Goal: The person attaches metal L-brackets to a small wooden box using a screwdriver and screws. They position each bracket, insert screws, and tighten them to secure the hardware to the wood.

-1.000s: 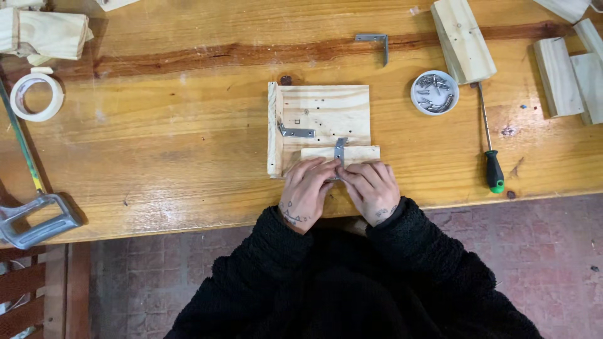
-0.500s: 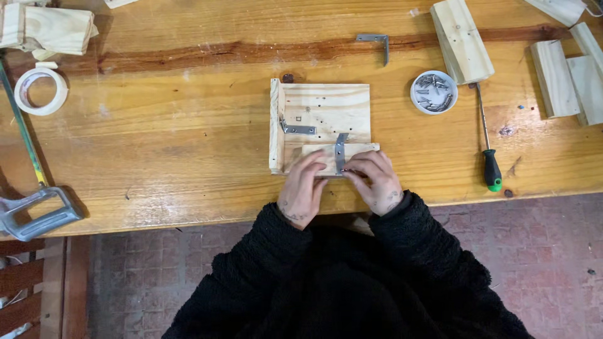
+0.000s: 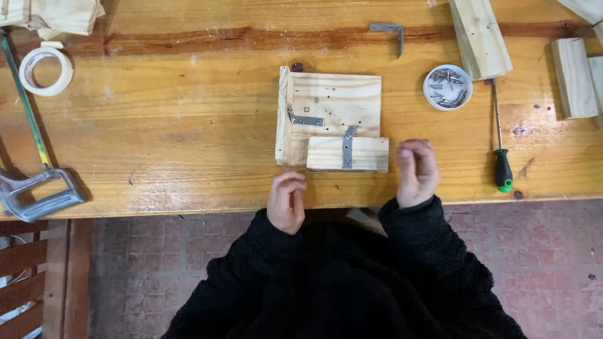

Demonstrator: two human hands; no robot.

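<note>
A square pine board (image 3: 336,100) lies on the wooden workbench (image 3: 176,125), with a thin strip along its left edge and a small pine block (image 3: 326,154) against its near edge. One metal angle bracket (image 3: 305,119) joins board and strip; another bracket (image 3: 347,147) runs over the block. My left hand (image 3: 286,201) hovers near the bench edge just below the block, fingers curled, holding nothing. My right hand (image 3: 417,172) is to the right of the block, fingers bent, apart from it and empty.
A screwdriver with a green and black handle (image 3: 502,169) lies right of my right hand. A small round dish of screws (image 3: 447,87) sits behind it. Wood offcuts (image 3: 482,37), a spare bracket (image 3: 389,31), a tape roll (image 3: 45,69) and a hacksaw (image 3: 38,188) lie around.
Both hands have let go of the block and bracket and pulled back; the left toward the bench edge, the right out to the right.
</note>
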